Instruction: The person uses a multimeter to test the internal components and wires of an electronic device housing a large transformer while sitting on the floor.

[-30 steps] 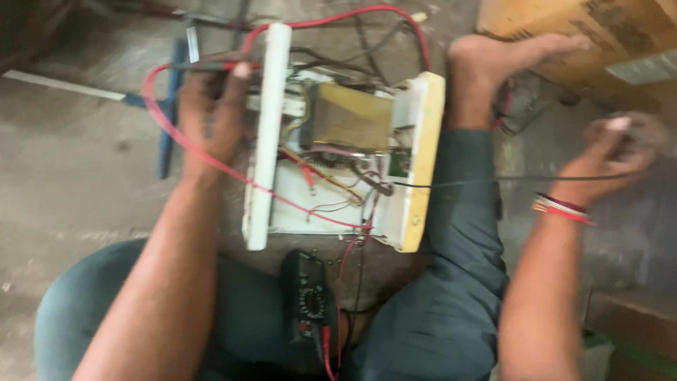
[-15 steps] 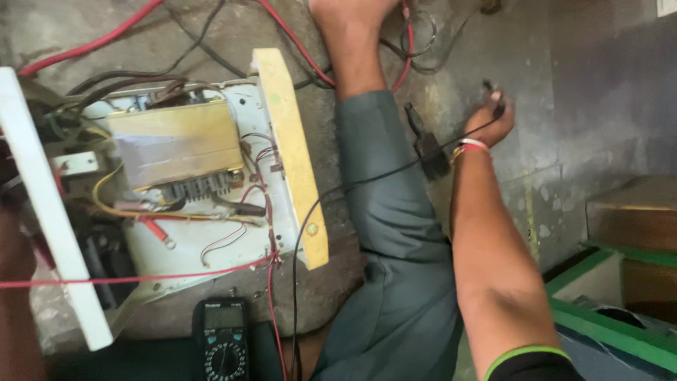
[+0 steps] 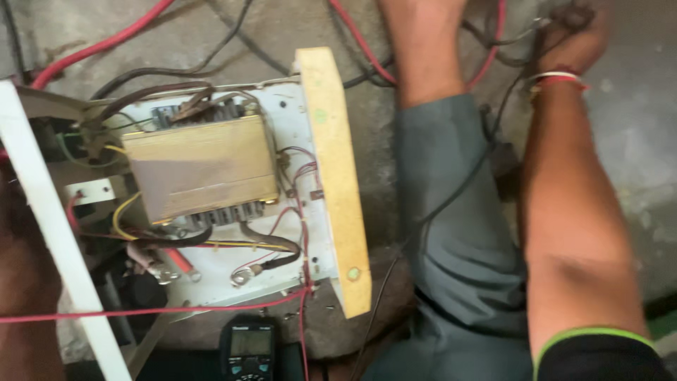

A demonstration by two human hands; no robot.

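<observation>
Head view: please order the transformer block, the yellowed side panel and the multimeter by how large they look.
1. Transformer block.
2. Yellowed side panel: long but narrow, so close to the first; unsure.
3. Multimeter: smallest, though cut off by the frame edge.

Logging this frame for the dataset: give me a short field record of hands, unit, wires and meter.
right hand: top right, among dark cables, grip unclear
left hand: not in view; forearm at left edge
unit: opened white chassis on concrete floor
transformer: tan block inside unit
yellowed side panel: upright on unit's right
red wire: stretched across unit's lower edge
multimeter: bottom centre, dark body
</observation>
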